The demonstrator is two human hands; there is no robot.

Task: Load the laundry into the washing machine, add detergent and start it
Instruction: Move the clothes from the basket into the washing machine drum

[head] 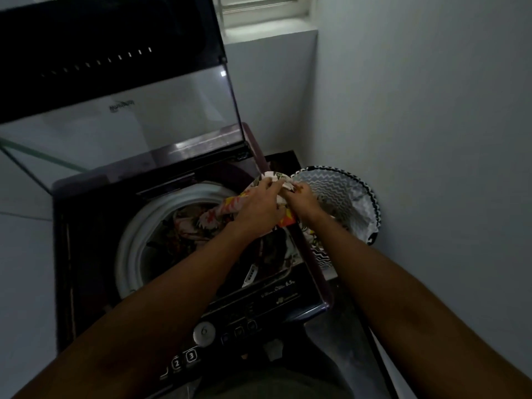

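A flowered cloth (227,210) is hanging over the right-hand rim of the washing machine (86,240), one end trailing down into the drum (138,234) and the other bunched above the machine's right edge. Both hands are gripping that bunched end: the left hand (256,207) is curling its fingers round the cloth just inside the machine's right rim, and the right hand (303,200) is pinching it just beside, over the gap between the machine and the laundry basket (354,194). More dark, patterned clothes are lying in the drum under the cloth. The machine's glass lid (138,110) is standing raised at the back of the machine. The control panel (207,338), with its round dial and numbered buttons, is running along the machine's near edge. The basket, with a zigzag lining, is sitting just to the right of the machine, against the wall (417,110).
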